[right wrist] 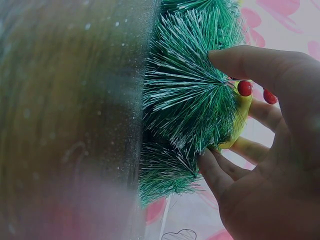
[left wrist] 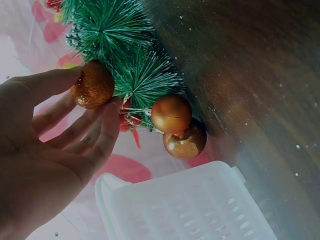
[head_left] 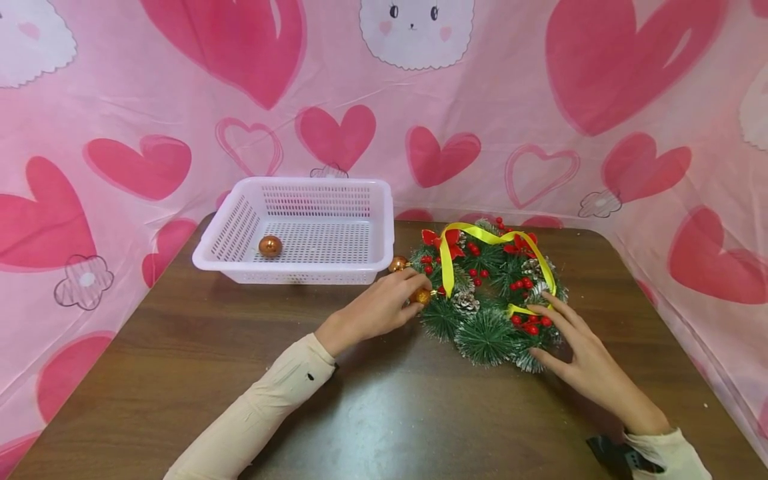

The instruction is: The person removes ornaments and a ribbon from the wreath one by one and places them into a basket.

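Note:
A glittery copper bauble is pinched between the thumb and fingertips of my left hand, at the left edge of a green wreath. Beside it, a matte bauble and a shiny one hang close together at the wreath's side. Spread over the wreath's right side, my right hand rests its fingertips on the needles near some red berries. A yellow ribbon loops over the wreath, which also carries red bows and a frosted pine cone.
A white perforated basket stands at the back left, close to the wreath, with one shiny copper bauble inside. Both sit on a dark wooden table. Behind it hangs a pink cloth printed with hearts.

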`<state>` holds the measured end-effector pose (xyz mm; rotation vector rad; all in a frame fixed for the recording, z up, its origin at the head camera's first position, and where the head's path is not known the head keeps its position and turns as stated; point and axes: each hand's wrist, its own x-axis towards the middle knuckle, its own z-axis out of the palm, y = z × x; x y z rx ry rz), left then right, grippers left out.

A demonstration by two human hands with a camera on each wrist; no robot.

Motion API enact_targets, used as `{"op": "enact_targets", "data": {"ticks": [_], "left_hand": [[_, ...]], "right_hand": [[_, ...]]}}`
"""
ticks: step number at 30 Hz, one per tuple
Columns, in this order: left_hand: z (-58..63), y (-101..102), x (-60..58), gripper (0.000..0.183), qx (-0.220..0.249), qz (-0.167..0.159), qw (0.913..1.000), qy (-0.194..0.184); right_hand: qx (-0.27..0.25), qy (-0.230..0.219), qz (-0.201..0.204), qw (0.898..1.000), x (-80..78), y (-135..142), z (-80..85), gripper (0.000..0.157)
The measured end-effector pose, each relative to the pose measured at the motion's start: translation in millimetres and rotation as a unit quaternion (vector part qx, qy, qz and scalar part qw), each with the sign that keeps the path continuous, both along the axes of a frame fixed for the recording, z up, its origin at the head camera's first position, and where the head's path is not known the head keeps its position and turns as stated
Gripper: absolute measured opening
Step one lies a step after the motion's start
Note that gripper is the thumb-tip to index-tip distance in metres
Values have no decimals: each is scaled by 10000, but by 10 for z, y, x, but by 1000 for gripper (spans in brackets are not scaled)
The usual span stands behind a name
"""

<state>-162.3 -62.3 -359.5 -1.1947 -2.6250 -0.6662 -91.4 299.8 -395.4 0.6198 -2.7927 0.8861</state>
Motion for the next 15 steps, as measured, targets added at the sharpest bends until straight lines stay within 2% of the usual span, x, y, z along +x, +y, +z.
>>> {"op": "enact_targets", "data": {"ticks": [15], "left_hand": [[23, -21, -6, 27, 320, 275, 9981, 445]], "right_hand": [[-5, -52, 8, 10000, 5, 1, 10, 73]]}}
